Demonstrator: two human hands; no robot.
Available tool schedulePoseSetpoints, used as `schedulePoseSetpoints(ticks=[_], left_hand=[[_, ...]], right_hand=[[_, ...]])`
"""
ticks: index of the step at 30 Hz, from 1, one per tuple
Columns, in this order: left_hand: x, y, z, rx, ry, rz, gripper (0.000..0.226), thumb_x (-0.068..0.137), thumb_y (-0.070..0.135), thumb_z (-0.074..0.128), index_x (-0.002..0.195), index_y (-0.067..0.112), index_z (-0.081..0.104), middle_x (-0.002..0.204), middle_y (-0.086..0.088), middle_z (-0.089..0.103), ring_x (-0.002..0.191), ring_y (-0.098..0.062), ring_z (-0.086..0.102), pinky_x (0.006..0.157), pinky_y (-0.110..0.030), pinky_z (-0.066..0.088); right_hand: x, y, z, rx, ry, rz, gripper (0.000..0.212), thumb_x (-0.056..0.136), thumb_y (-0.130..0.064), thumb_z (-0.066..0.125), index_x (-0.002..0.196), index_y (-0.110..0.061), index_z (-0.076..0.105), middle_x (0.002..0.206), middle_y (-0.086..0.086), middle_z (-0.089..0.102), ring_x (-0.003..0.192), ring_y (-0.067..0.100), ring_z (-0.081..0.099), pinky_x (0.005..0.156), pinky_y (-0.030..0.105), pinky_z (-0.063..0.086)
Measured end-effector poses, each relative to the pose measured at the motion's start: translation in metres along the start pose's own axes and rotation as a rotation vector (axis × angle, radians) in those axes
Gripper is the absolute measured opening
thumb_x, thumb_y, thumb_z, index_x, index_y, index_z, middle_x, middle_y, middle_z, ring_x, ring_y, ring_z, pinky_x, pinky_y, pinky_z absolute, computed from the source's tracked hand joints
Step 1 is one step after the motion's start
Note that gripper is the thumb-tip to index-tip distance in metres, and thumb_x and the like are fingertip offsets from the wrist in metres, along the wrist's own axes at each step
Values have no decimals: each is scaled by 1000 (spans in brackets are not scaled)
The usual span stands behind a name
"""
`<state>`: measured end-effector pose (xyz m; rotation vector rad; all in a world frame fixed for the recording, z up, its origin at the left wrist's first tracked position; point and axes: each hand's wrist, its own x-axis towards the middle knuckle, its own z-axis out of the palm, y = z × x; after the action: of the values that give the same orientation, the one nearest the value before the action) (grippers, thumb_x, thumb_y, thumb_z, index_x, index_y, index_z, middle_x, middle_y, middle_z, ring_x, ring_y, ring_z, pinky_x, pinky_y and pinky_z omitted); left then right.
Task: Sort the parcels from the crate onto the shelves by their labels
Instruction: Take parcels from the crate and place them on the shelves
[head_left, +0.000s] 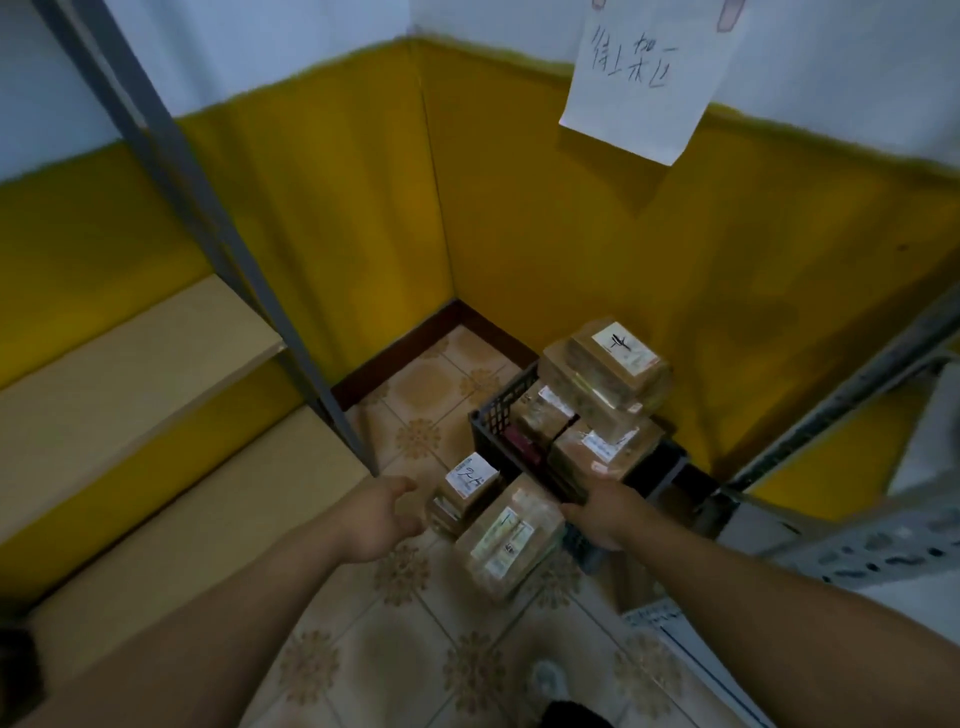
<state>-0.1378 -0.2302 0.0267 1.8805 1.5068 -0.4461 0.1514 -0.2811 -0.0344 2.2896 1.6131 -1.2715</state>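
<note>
Your left hand (379, 519) hovers loosely open beside the small parcel (467, 491). Your right hand (597, 512) meets a corner of the larger parcel (511, 538); I cannot tell if it grips. Held by one corner, it may drop. Jostling the crate (491, 418) could topple the top parcel (608, 364).

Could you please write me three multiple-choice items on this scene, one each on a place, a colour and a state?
1. Where does the black crate stand? A. on a shelf; B. on the tiled floor by the wall; C. on a table.
2. What colour is the lower wall? A. yellow; B. green; C. red.
3. How is the left hand? A. gripping a parcel; B. open, holding nothing; C. resting on the crate.

Answers: 1 B, patterned tiles show around its base; 2 A, yellow paint runs below the white; 3 B, its fingers are relaxed and clasp nothing.
</note>
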Motion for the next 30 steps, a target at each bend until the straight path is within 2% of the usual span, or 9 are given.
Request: schedulePoseSetpoints(ticks=[5,9,13,17,21,23,26,28,30], left_hand=[[68,-15,5,35,-162,-28,65,97,43,52,152,19,26,158,-4,26,140,-20,33,105,-22,31],[131,-21,22,35,-300,-7,65,94,45,55,149,19,34,152,-5,37,132,-21,44,99,-21,35],[213,-49,67,-11,-416,11,79,79,63,57,144,23,41,145,-4,47,109,-10,58,91,-28,47],[275,-67,115,-57,-439,-77,69,91,43,61,151,27,29,146,-8,46,77,-4,51,73,-25,41],[328,-87,173,-121,-414,-163,71,93,40,61,152,26,25,122,-5,60,74,-12,54,70,-29,44],[346,-91,202,-172,-387,-180,72,93,39,61,153,27,23,131,-6,57,62,-3,46,57,-20,39],[366,-95,237,-214,-398,-163,75,93,38,60,154,31,17,152,-6,38,84,-9,58,56,-18,36],[371,-96,253,-245,-397,-141,80,92,37,62,155,32,12,154,-3,35,118,-22,55,75,-24,47],[371,-92,261,-330,-409,-152,84,91,34,64,155,29,9,152,0,39,128,-23,48,102,-39,43]], right_hand=[[44,10,8,84,-55,117,57,98,-51,49,141,-14,44,128,10,57,110,26,58,84,32,48],[82,20,31,206,-65,224,42,98,-51,47,124,-17,51,105,5,55,99,26,57,68,30,40],[132,25,75,412,-29,334,55,98,-51,48,143,-20,46,127,7,55,92,21,55,66,24,42],[183,25,130,681,-21,504,68,100,-42,52,155,-14,25,153,10,39,123,30,51,94,36,45],[241,36,192,859,49,600,74,94,-37,61,155,-17,23,137,10,53,87,20,58,87,39,50],[266,46,217,898,89,638,78,92,-34,64,154,-16,20,139,11,51,91,23,61,85,39,53],[294,59,243,1017,114,684,87,91,-36,66,156,-18,11,139,9,50,89,22,60,85,38,53],[306,65,254,1140,130,716,87,87,-41,68,154,-21,17,131,6,55,104,27,60,97,45,50],[313,68,266,1294,157,747,86,82,-42,71,152,-25,24,132,3,56,113,30,59,100,48,49]])
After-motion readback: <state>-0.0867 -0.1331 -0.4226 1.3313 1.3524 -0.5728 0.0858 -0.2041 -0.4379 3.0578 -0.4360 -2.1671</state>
